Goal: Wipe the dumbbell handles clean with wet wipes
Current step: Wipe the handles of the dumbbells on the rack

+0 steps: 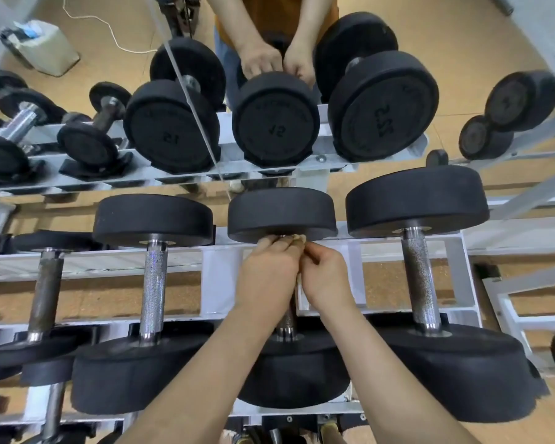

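My left hand grips the middle dumbbell handle just under its far plate, my right hand pinching the wipe beside it; I should wrap fully, then twist toward me

Four dumbbells on the upper tier of one white rack, two hands, one mirror.

Left grip, right grip curled, touching; forearms extended forward.

Our left hand and right hand hide most of the handle, and only a pale sliver of wipe peeks out.
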A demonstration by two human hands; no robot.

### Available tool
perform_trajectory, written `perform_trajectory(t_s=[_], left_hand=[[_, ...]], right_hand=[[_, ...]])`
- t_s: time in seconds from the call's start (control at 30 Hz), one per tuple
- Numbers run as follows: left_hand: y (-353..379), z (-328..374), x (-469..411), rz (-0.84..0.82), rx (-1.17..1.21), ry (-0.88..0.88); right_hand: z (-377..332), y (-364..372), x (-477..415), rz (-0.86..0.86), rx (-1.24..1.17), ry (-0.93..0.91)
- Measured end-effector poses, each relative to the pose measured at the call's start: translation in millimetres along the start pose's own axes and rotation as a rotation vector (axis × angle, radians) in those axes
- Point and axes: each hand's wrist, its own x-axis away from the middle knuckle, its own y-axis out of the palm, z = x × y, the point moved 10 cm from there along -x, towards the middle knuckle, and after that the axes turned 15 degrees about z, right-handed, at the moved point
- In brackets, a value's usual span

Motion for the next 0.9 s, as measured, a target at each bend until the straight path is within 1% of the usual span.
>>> perform_trajectory(t_s=[0.07, 0.1, 0.17, 0.2, 0.23, 0.27, 0.3, 0.33, 0.4, 0.43, 0.5, 0.57, 0.63, 0.7, 0.73, 0.77, 0.83, 0.87, 0.9], left_hand=[[-9, -15, 5, 0.006, -0.017, -0.07], [-16, -25, 7, 0.015, -0.024, -0.146], [-27, -43, 14, 0.022, -0.003, -0.361], [-24, -52, 18, -0.045, 0.065, -0.52], [-19, -59, 21, -0.089, 0.208, -0.714], [-14, -64, 24, -0.09, 0.345, -0.898], [-11, -68, 27, -0.068, 0.424, -1.028], [-10, -68, 27, -0.056, 0.435, -1.071], [-12, -62, 25, -0.068, 0.383, -1.011], [-11, -62, 27, -0.079, 0.373, -0.994], [-11, -63, 31, -0.115, 0.345, -0.941], [-12, -61, 39, -0.222, 0.229, -0.811], [-10, -52, 53, -0.39, 0.102, -0.673], [-9, -49, 69, -0.511, 0.077, -0.63], [-12, -47, 70, -0.514, 0.115, -0.636], [-17, -46, 63, -0.446, 0.178, -0.666], [-30, -49, 38, -0.19, 0.286, -0.743], [-31, -50, 26, -0.101, 0.308, -0.751], [-29, -49, 16, -0.074, 0.311, -0.733]], right_hand=[[-3, 2, 2, -0.038, 0.022, -0.039], [-8, 1, 4, -0.028, 0.071, -0.082], [-23, -4, 8, 0.047, 0.229, -0.249], [-31, -6, 11, 0.088, 0.279, -0.318], [-33, -9, 10, 0.121, 0.28, -0.334], [-32, -12, 8, 0.141, 0.242, -0.309], [-28, -13, 6, 0.156, 0.179, -0.25], [-23, -15, 4, 0.169, 0.107, -0.183], [-17, -14, 2, 0.173, 0.041, -0.105], [-16, -14, 2, 0.164, 0.067, -0.109], [-14, -14, 6, 0.12, 0.198, -0.159], [-7, -14, 16, 0.02, 0.335, -0.201], [6, -14, 30, -0.115, 0.471, -0.217], [14, -14, 39, -0.203, 0.492, -0.198], [11, -14, 38, -0.201, 0.455, -0.193], [4, -15, 33, -0.164, 0.4, -0.203], [-18, -16, 18, -0.051, 0.278, -0.225], [-28, -15, 12, -0.019, 0.229, -0.233], [-35, -12, 8, -0.003, 0.213, -0.258]])
